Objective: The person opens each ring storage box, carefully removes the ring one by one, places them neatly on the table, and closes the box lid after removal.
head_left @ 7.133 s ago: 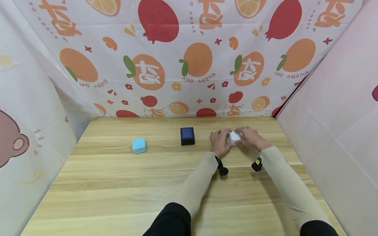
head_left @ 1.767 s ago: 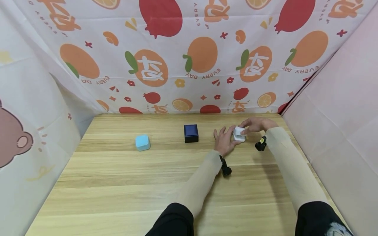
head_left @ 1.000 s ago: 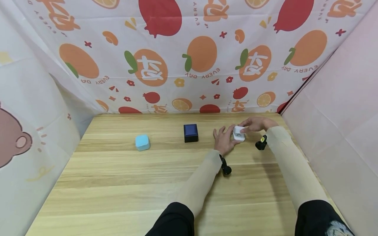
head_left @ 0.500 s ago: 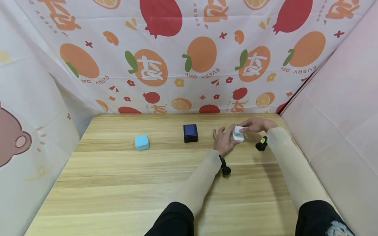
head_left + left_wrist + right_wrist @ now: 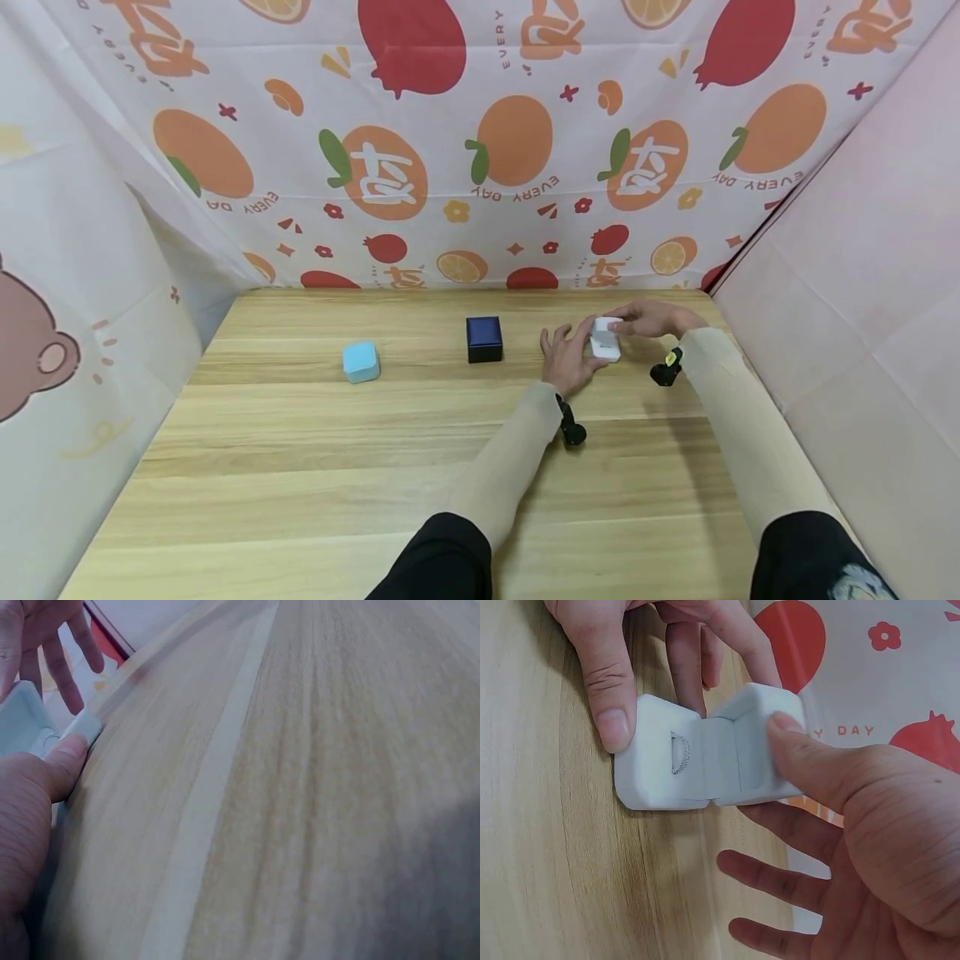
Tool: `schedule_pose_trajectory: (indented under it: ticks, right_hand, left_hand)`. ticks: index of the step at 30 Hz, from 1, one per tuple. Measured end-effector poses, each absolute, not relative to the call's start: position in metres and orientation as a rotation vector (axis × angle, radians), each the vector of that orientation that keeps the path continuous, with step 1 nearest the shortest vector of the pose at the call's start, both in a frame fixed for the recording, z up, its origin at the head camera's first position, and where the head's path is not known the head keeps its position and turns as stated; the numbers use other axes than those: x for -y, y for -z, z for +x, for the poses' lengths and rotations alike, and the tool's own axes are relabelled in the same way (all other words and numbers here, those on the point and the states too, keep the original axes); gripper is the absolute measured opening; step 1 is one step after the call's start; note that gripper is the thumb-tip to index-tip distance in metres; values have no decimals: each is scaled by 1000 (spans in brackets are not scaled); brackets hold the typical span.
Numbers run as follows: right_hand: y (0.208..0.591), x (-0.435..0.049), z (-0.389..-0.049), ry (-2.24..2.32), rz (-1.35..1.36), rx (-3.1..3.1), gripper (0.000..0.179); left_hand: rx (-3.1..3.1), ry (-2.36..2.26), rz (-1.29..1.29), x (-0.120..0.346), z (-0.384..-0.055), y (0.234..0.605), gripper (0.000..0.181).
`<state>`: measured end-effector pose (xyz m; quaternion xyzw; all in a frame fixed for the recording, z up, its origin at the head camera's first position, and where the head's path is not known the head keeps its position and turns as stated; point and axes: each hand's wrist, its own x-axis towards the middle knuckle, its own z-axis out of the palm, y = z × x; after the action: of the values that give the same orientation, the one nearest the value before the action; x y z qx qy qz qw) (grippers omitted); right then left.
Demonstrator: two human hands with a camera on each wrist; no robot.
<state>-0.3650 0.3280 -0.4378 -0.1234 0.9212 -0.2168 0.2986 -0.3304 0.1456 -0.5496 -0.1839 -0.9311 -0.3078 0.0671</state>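
Note:
A white ring box (image 5: 649,769) stands on the table at the right, its lid (image 5: 742,754) raised. In the right wrist view a ring (image 5: 682,754) set with small sparkling stones sits in the slot of the base. My left hand (image 5: 567,360) grips the base, thumb at the front edge and fingers at the back. My right hand (image 5: 651,319) pinches the lid, thumb on its rim and index finger mostly hidden behind; its other fingers are spread apart. In the left wrist view, part of the box (image 5: 22,724) shows beyond the left thumb (image 5: 56,765).
A dark blue box (image 5: 484,339) stands on the wooden table (image 5: 315,467), left of my left hand. Farther left lies a light blue box (image 5: 362,362). A fruit-print cloth (image 5: 450,167) hangs behind the table, with pale cloth walls on both sides.
Seven seconds ago the white ring box looked closed between both hands. The right hand has since lifted its lid, which leans farther back now than half a second ago. The left hand holds still.

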Motion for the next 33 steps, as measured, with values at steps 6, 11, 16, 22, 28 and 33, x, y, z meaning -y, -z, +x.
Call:
schedule_pose_trajectory:
  ticks: [6,11,16,22,28,33]
  right_hand:
    - [440,-329,-365,639,-291,-2457,46]
    - [441,-329,-365,660,-284,-2469,49]
    - [442,-328,-366,673,-303,-2539,47]
    - [438,-324,-364,665,-340,-2641,42]
    - [432,-325,-362,707,-301,-2695,42]
    - [429,-329,-362,717,-335,-2768,36]
  left_hand:
    - [2791,983,-562,-145,-330,549,84]
    - [2788,1006,-561,-145,-329,549,85]
    - [2785,1043,-552,-145,-330,550,85]
    - [2802,997,-545,-145,-330,550,86]
    - [2812,981,-547,-145,-329,549,86]
    - [2803,970,-548,-145,-329,550,86]
